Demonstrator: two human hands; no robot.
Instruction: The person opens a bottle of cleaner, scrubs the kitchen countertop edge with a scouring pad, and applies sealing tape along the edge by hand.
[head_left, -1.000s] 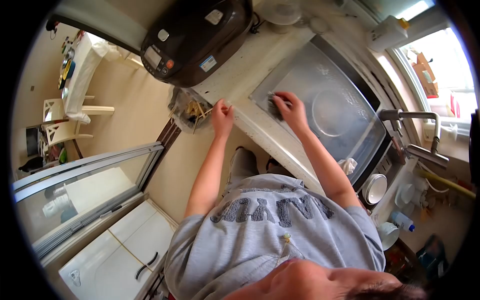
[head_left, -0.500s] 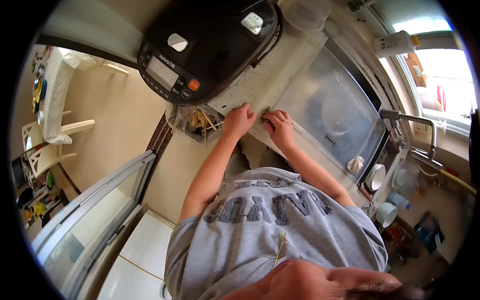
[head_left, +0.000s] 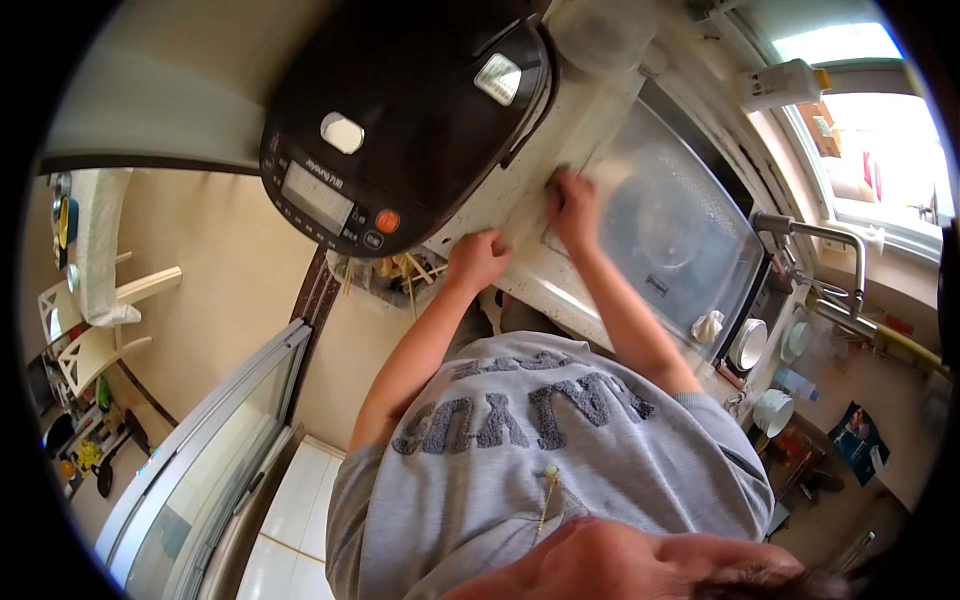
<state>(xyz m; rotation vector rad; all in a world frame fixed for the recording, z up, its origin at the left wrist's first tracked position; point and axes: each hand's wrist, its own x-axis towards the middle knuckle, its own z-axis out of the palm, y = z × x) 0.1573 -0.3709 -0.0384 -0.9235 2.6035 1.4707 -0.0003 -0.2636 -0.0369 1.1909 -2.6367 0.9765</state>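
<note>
My left hand (head_left: 478, 260) is closed at the counter's front edge, just right of the dark rice cooker (head_left: 400, 110); what it holds, if anything, is hidden. On the speckled counter (head_left: 527, 200), my right hand (head_left: 573, 208) is curled round a dark scrap at its fingertips, too blurred to name. It is beside the near left edge of a large translucent cover (head_left: 670, 220) with droplets on it. Below the cooker and left of my left hand hangs a clear bag (head_left: 385, 277) with wooden sticks in it.
A faucet (head_left: 820, 235) and white bowls (head_left: 750, 343) are at the right. A crumpled white cloth (head_left: 707, 326) lies on the cover's near right corner. A white bottle (head_left: 783, 84) stands by the window. At the left are a sliding glass door (head_left: 215, 440) and a covered table (head_left: 100, 240).
The view has shifted closer to the cooker. My right hand has moved from the cover to the counter's edge, then up and back across the counter. My left hand stays near the edge.
</note>
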